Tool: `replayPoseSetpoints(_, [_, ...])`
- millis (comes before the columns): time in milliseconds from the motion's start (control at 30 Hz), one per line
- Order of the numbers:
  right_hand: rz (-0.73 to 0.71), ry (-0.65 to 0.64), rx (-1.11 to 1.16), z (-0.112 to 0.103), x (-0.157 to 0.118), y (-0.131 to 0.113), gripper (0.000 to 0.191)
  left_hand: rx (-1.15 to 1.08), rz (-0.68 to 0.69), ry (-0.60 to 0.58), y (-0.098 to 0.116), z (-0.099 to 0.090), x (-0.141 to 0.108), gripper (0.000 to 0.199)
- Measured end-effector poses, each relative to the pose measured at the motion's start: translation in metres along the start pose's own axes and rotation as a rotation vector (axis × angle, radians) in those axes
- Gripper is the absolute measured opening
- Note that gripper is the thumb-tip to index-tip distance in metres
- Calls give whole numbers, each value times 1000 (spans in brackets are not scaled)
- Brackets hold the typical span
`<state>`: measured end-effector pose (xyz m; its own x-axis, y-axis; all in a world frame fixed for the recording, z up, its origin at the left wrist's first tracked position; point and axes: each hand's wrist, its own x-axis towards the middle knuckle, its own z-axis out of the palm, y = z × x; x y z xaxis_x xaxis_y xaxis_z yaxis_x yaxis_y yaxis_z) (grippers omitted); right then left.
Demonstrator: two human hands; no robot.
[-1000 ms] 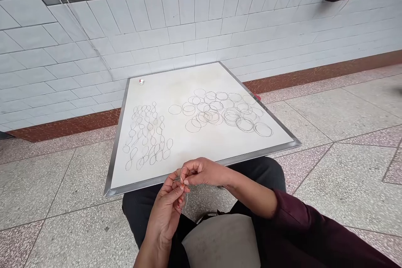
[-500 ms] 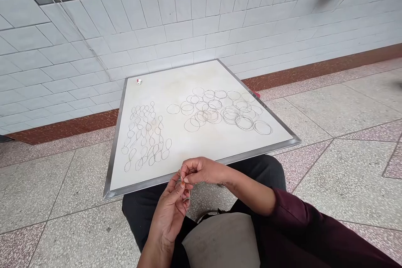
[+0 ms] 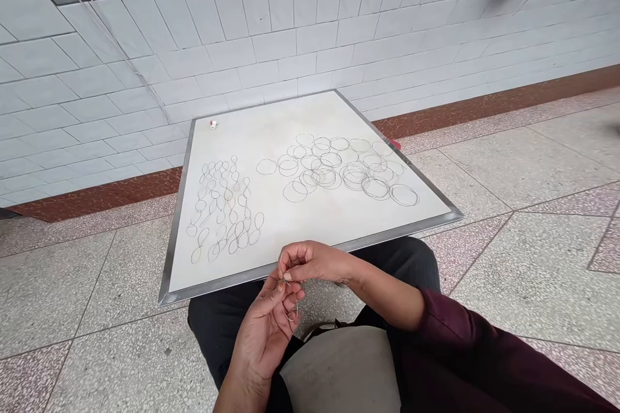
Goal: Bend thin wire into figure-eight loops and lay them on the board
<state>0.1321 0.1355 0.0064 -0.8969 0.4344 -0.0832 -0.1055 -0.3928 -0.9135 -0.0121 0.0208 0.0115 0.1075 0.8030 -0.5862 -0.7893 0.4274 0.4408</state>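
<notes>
My left hand point(image 3: 268, 322) and my right hand point(image 3: 314, 262) meet over my lap at the near edge of the board. Both pinch a thin wire loop point(image 3: 291, 317) at its middle, thumbs and forefingers close together. One part of the loop curves up by my right fingers; another part hangs below, beside my left fingers. The exact crossing of the wire is hidden by my fingertips. On the board's left lie several wire loops twisted into figure-eights point(image 3: 237, 239). To the right, several round wire rings point(image 3: 375, 188) overlap one another.
The white board point(image 3: 232, 142) has a metal rim and rests by my knees point(image 3: 411, 258). A small red-and-white item point(image 3: 214, 124) sits at its far left corner. Behind stands a tiled wall point(image 3: 276, 45) with a barred window. Speckled floor tiles point(image 3: 533, 271) surround the board.
My left fingers have loosened and spread a little below the pinch, and the lower part of the wire has turned slightly. My right hand has barely moved.
</notes>
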Motion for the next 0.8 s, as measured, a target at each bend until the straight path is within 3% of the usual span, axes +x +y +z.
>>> replayPoseSetpoints(200, [7,-75,-3,-1,-1,-1,21,24,-10,39,0,0,-2,31])
replayPoseSetpoints(667, [62,-74,-24,0,-7,-3,22,108,21,71,-1,-2,-7,36])
replayPoseSetpoints(800, [21,-68,-24,4,-8,-3,21,184,77,72,0,3,-11,51])
